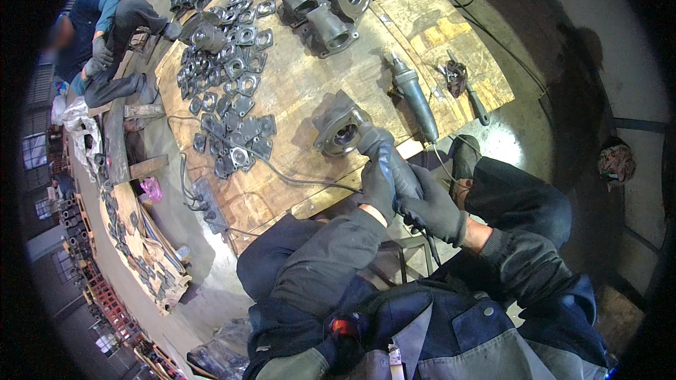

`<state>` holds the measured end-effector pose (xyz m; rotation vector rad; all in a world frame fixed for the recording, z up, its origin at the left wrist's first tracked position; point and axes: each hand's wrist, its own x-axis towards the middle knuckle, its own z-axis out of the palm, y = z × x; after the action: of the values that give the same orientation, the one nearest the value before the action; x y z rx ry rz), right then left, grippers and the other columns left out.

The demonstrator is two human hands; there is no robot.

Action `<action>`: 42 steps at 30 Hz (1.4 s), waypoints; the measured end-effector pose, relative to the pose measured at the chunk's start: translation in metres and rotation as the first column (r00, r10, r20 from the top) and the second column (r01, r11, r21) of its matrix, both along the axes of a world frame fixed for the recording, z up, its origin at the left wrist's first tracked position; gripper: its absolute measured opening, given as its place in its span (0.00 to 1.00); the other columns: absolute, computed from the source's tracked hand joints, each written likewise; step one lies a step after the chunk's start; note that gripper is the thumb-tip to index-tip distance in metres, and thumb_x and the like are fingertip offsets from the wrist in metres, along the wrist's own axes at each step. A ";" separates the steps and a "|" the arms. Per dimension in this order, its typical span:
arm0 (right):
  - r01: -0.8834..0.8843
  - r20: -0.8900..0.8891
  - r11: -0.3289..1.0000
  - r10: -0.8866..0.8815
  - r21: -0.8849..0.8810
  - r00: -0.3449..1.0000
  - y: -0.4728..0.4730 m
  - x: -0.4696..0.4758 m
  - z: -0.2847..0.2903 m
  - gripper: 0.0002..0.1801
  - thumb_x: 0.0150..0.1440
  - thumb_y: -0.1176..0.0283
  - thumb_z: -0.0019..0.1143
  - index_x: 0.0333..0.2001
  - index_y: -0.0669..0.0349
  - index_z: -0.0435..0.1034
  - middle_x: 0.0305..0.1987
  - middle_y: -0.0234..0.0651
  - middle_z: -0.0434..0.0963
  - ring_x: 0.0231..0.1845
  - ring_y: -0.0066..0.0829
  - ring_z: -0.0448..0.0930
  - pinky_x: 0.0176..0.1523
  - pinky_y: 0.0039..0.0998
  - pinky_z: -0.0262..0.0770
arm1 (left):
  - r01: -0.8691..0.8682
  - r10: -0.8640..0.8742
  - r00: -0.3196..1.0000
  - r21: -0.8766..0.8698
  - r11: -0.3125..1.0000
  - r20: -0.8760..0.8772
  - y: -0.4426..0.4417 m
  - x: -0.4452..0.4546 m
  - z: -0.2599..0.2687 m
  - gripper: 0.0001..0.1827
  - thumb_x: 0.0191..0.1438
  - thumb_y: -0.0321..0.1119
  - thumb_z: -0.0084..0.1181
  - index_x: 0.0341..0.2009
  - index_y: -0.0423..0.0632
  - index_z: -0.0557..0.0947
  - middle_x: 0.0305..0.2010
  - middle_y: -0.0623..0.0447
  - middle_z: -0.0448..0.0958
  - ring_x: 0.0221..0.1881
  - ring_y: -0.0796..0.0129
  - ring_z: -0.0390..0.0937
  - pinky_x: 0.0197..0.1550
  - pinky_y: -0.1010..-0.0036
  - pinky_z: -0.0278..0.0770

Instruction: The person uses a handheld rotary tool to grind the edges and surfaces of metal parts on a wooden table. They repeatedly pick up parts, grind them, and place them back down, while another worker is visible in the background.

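Observation:
Both gloved hands are closed around a handheld power grinder [396, 166]. My left hand [377, 190] grips the left side of its body, and my right hand [435, 206] wraps the rear end, where a cord hangs down. The tool's front end is at the flange of a cast metal housing [330, 121]; whether the tip touches it I cannot tell. That housing rests near the front edge of a wooden board [288, 184], its round opening turned towards me. To its right lies a straight die grinder [414, 97], pointing away from me.
Several larger castings [330, 26] stand further back. Many small flanged metal plates [232, 74] are heaped at the left. A power strip [206, 203] and a cable [296, 180] run along the near left. A dark-handled tool [475, 100] lies right. A person [113, 47] bends over beyond the board.

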<state>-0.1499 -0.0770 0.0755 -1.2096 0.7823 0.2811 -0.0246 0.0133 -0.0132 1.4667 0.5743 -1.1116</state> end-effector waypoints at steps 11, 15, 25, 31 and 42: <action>0.080 0.058 0.975 -0.094 0.209 0.994 0.013 -0.040 -0.021 0.53 0.62 0.70 0.72 0.82 0.63 0.45 0.60 0.41 0.78 0.48 0.26 0.83 0.47 0.29 0.84 | -0.087 0.036 0.974 -0.223 0.971 -0.226 0.028 -0.052 -0.078 0.39 0.68 0.66 0.58 0.61 0.39 0.82 0.55 0.47 0.83 0.52 0.59 0.81 0.56 0.62 0.78; 0.100 -0.028 0.979 -0.096 0.178 0.995 0.011 -0.047 -0.033 0.51 0.61 0.70 0.71 0.80 0.64 0.49 0.58 0.41 0.79 0.48 0.25 0.83 0.47 0.28 0.84 | -0.014 -0.020 0.987 -0.210 0.978 -0.158 0.031 -0.071 -0.130 0.36 0.69 0.65 0.56 0.62 0.44 0.81 0.55 0.49 0.82 0.54 0.60 0.79 0.57 0.63 0.77; 0.111 -0.102 0.975 -0.093 0.191 0.990 0.001 -0.033 -0.067 0.50 0.61 0.67 0.69 0.80 0.60 0.49 0.48 0.41 0.81 0.33 0.27 0.84 0.34 0.30 0.84 | 0.032 -0.035 0.999 -0.160 0.987 -0.017 0.005 -0.037 -0.106 0.37 0.67 0.68 0.57 0.64 0.50 0.78 0.57 0.52 0.77 0.58 0.61 0.74 0.63 0.66 0.73; 0.083 -0.074 0.989 -0.074 0.124 0.995 0.006 -0.035 -0.088 0.50 0.63 0.62 0.68 0.80 0.58 0.46 0.45 0.42 0.81 0.30 0.28 0.83 0.32 0.33 0.85 | 0.157 -0.156 0.988 0.043 0.987 -0.015 -0.003 -0.038 -0.081 0.39 0.68 0.66 0.56 0.66 0.44 0.80 0.61 0.47 0.81 0.60 0.58 0.79 0.61 0.65 0.77; -0.029 -0.016 0.956 0.035 0.292 0.999 0.021 -0.046 -0.073 0.49 0.60 0.72 0.74 0.78 0.61 0.51 0.59 0.41 0.77 0.43 0.27 0.83 0.41 0.33 0.87 | 0.069 -0.067 0.993 -0.024 0.997 0.100 0.041 -0.061 -0.078 0.11 0.76 0.39 0.44 0.44 0.55 0.79 0.39 0.57 0.67 0.42 0.68 0.68 0.45 0.66 0.70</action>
<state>-0.1963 -0.0559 0.0024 -0.9423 0.7115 0.4209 -0.0853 0.0543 -0.0915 1.5184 0.4411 -1.0886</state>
